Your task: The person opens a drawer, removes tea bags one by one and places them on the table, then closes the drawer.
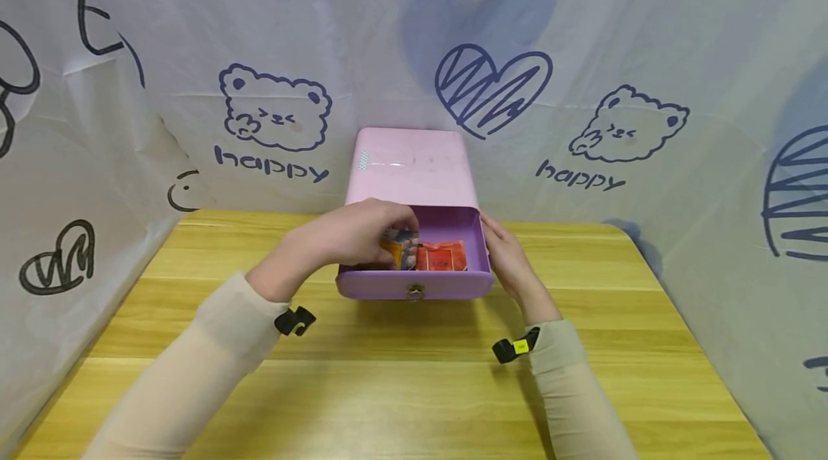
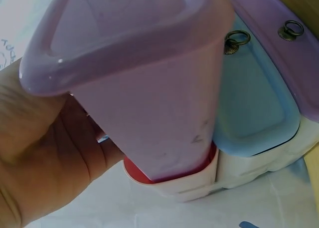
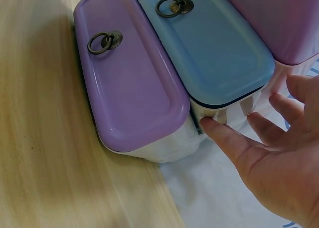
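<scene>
A small pink chest of drawers stands at the back of the table, its purple top drawer pulled out. My left hand reaches over the drawer's left side, thumb and curled fingers at a dark patterned packet with orange on it; some fingertips are hidden. Beside that packet lies a red packet. My right hand rests its extended fingers against the chest's right side. In the right wrist view, these fingers touch the white side by the blue drawer.
Below the blue drawer is another purple drawer, pushed in, with a ring pull. The wooden table runs up to a white printed cloth behind the chest. Black bands sit at both wrists.
</scene>
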`<state>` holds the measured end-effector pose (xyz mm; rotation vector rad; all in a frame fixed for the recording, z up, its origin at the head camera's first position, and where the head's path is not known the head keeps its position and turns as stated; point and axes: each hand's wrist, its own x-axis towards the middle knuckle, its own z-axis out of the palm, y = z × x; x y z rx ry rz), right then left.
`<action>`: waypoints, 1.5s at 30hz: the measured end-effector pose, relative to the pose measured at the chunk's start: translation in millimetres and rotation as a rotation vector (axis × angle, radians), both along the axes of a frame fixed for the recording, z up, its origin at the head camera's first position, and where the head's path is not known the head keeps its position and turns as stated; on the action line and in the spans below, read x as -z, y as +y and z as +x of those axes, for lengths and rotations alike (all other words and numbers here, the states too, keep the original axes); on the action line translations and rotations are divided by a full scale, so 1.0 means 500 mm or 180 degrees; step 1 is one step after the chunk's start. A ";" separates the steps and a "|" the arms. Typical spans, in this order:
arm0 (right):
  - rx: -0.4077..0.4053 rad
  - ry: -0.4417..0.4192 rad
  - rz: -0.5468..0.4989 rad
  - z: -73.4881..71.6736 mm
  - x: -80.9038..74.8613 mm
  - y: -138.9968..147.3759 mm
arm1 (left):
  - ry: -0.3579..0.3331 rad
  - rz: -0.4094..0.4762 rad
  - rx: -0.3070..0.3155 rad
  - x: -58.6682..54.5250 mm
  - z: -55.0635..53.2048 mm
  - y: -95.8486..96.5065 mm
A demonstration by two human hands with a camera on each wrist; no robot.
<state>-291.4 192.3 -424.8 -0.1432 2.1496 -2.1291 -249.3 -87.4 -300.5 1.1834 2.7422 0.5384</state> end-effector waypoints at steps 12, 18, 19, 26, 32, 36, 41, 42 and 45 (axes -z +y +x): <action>-0.0002 0.0017 0.0016 0.002 -0.002 0.000 | -0.0209 0.0590 0.0080 0.015 -0.002 -0.031; -0.0027 0.0024 0.0034 0.003 -0.001 0.000 | -0.0253 0.0848 0.0074 0.022 -0.007 -0.042; -0.0025 0.0029 0.0041 0.003 0.000 0.000 | -0.0255 0.0889 0.0062 0.023 -0.008 -0.044; -0.0014 0.0035 0.0062 0.002 0.001 0.000 | -0.0233 0.1136 -0.0130 0.032 -0.013 -0.055; 0.0018 0.0050 0.0096 0.001 0.002 0.000 | -0.0373 0.1320 -0.0369 0.029 -0.012 -0.066; 0.0026 0.0043 0.0089 0.000 0.003 0.000 | -0.0434 0.1440 -0.0447 0.023 -0.011 -0.075; 0.0019 0.0038 0.0065 0.000 0.004 0.000 | -0.0410 0.1615 -0.0505 0.019 -0.010 -0.088; 0.0023 0.0037 0.0067 0.001 0.004 0.000 | -0.0399 0.1649 -0.0512 0.019 -0.010 -0.090; 0.0027 0.0039 0.0080 0.001 0.005 0.000 | -0.0366 0.1738 -0.0522 0.020 -0.010 -0.099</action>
